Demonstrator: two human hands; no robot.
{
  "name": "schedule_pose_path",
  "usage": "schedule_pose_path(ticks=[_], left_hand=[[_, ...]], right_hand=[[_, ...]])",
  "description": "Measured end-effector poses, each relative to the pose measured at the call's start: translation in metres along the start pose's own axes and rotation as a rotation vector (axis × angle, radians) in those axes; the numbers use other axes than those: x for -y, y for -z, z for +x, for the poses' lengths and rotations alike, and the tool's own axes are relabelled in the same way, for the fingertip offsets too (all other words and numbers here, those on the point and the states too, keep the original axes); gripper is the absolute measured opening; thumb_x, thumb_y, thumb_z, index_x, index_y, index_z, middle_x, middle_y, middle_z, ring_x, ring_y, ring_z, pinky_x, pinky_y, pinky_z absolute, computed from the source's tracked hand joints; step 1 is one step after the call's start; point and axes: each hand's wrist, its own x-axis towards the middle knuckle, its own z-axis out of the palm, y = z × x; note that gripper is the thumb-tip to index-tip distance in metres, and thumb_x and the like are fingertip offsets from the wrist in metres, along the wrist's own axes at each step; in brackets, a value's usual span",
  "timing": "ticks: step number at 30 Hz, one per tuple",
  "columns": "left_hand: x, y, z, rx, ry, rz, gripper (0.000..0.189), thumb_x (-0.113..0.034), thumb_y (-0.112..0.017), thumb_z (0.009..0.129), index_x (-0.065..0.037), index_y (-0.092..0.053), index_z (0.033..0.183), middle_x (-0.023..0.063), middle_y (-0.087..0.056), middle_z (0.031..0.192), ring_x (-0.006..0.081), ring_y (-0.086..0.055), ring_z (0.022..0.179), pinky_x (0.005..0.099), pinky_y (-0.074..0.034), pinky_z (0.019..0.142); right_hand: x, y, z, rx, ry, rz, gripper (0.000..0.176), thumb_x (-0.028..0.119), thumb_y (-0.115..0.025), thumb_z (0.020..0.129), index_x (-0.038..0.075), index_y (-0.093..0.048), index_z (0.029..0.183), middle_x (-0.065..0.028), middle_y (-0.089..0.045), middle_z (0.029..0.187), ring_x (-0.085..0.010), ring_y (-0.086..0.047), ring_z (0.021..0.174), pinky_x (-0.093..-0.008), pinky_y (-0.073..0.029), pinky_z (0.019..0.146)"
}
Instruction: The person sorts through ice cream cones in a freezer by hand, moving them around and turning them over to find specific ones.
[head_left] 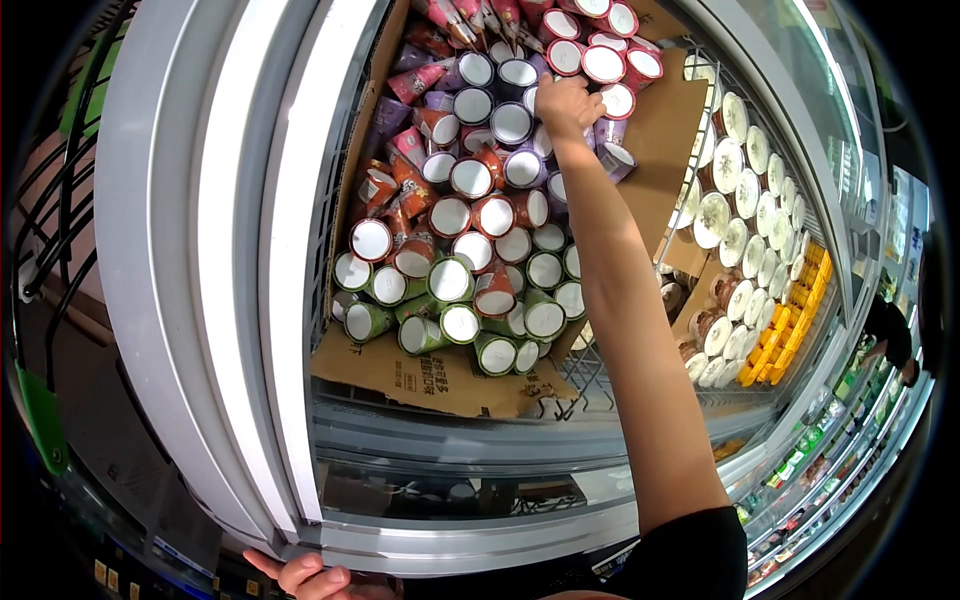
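My right hand (570, 105) reaches into a chest freezer, down among wrapped ice cream cones with round white lids. Its fingers curl closed against the purple cones (511, 122); whatever lies under them is hidden. Red-pink cones (603, 64) lie just beyond the hand. Nearer to me are brown-red cones (450, 216) and green cones (461, 323), mostly lids up, some tipped on their sides. At the bottom left, my left hand (325, 582) rests by the freezer's front corner, index finger stretched out and the others loosely bent, with nothing seen in it.
A torn cardboard box (440, 388) surrounds the cones, with a cardboard flap (665, 150) on the right. Beyond a wire divider stand clear-lidded cups (712, 220) and yellow packages (785, 330). The freezer's thick pale rim (290, 250) runs along the left. Another person (890, 330) stands far right near shelves.
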Motion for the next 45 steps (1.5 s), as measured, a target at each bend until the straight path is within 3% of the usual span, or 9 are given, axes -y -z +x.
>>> schedule_pose_path(ticks=[7, 12, 16, 20, 24, 27, 29, 35, 45], left_hand=[[0.0, 0.005, 0.001, 0.045, 0.019, -0.016, 0.01, -0.014, -0.05, 0.084, -0.012, -0.056, 0.092, 0.0024, -0.065, 0.085, 0.0243, -0.061, 0.094, 0.0579, -0.008, 0.11], [-0.001, 0.006, 0.0, 0.054, 0.015, -0.01, 0.016, -0.015, -0.051, 0.084, -0.012, -0.056, 0.099, 0.0023, -0.065, 0.086, 0.0241, -0.061, 0.093, 0.0581, -0.01, 0.11], [0.008, -0.005, 0.008, -0.014, -0.141, -0.013, 0.015, -0.014, -0.046, 0.085, -0.007, -0.054, 0.095, 0.0088, -0.063, 0.084, 0.0269, -0.061, 0.089, 0.0599, -0.017, 0.107], [0.011, -0.017, 0.015, -0.084, -0.234, -0.017, 0.015, -0.013, -0.042, 0.085, -0.003, -0.052, 0.09, 0.0136, -0.062, 0.082, 0.0289, -0.061, 0.085, 0.0612, -0.023, 0.105], [0.012, -0.02, 0.014, -0.123, -0.247, -0.033, 0.015, -0.015, -0.043, 0.086, -0.004, -0.052, 0.091, 0.0136, -0.063, 0.084, 0.0296, -0.062, 0.087, 0.0616, -0.022, 0.105], [0.008, -0.008, 0.01, -0.016, -0.147, 0.035, 0.02, -0.016, -0.041, 0.086, -0.007, -0.054, 0.098, 0.0093, -0.062, 0.09, 0.0288, -0.059, 0.094, 0.0636, -0.019, 0.106], [-0.003, 0.01, 0.002, 0.117, 0.017, 0.172, 0.031, -0.017, -0.034, 0.086, -0.014, -0.055, 0.109, 0.0009, -0.06, 0.101, 0.0268, -0.054, 0.107, 0.0671, -0.012, 0.107], [0.0, 0.008, 0.0, 0.073, -0.015, 0.154, 0.033, -0.019, -0.035, 0.088, -0.016, -0.056, 0.113, -0.0006, -0.061, 0.101, 0.0263, -0.055, 0.105, 0.0666, -0.013, 0.107], [0.0, 0.014, 0.0, 0.108, -0.001, 0.142, 0.034, -0.02, -0.035, 0.088, -0.016, -0.055, 0.115, -0.0003, -0.061, 0.104, 0.026, -0.055, 0.109, 0.0657, -0.013, 0.107]], right_hand=[[0.003, 0.001, 0.004, 0.049, -0.017, -0.02, 0.068, 0.046, -0.047, 0.082, -0.012, -0.046, 0.117, -0.0189, -0.06, 0.114, -0.0337, -0.044, 0.117, -0.0398, -0.024, 0.099], [-0.004, 0.011, 0.003, 0.019, -0.065, 0.08, 0.074, 0.054, -0.062, 0.063, -0.005, -0.057, 0.107, -0.0175, -0.063, 0.108, -0.0332, -0.049, 0.11, -0.0402, -0.029, 0.097], [-0.026, 0.004, -0.007, -0.259, 0.09, 0.249, 0.063, 0.046, -0.067, 0.056, -0.006, -0.059, 0.091, -0.0195, -0.065, 0.086, -0.0355, -0.054, 0.094, -0.0431, -0.035, 0.088], [-0.048, 0.034, -0.025, -0.393, 0.175, 0.396, 0.051, 0.043, -0.068, 0.055, 0.004, -0.058, 0.086, -0.0154, -0.064, 0.085, -0.036, -0.053, 0.094, -0.0442, -0.036, 0.085], [-0.085, 0.098, -0.054, -0.31, 0.415, 0.357, 0.057, 0.038, -0.071, 0.06, 0.006, -0.054, 0.104, -0.0136, -0.058, 0.101, -0.0313, -0.051, 0.1, -0.0429, -0.035, 0.089], [-0.115, 0.15, -0.089, -0.197, 0.562, 0.512, 0.061, 0.031, -0.077, 0.061, 0.004, -0.053, 0.11, -0.0094, -0.057, 0.094, -0.0261, -0.054, 0.086, -0.0361, -0.046, 0.077], [-0.132, 0.172, -0.111, -0.114, 0.674, 0.479, 0.059, 0.028, -0.076, 0.063, 0.005, -0.052, 0.112, -0.0088, -0.056, 0.094, -0.0244, -0.053, 0.086, -0.0364, -0.043, 0.08], [-0.159, 0.176, -0.161, 0.092, 1.087, 0.12, 0.066, 0.017, -0.076, 0.058, 0.009, -0.049, 0.118, -0.0093, -0.053, 0.11, -0.0275, -0.05, 0.094, -0.0391, -0.036, 0.082], [-0.156, 0.187, -0.181, 0.318, 1.144, 0.078, 0.059, 0.023, -0.072, 0.063, 0.009, -0.053, 0.117, -0.0083, -0.054, 0.106, -0.0275, -0.05, 0.096, -0.0382, -0.035, 0.085]])
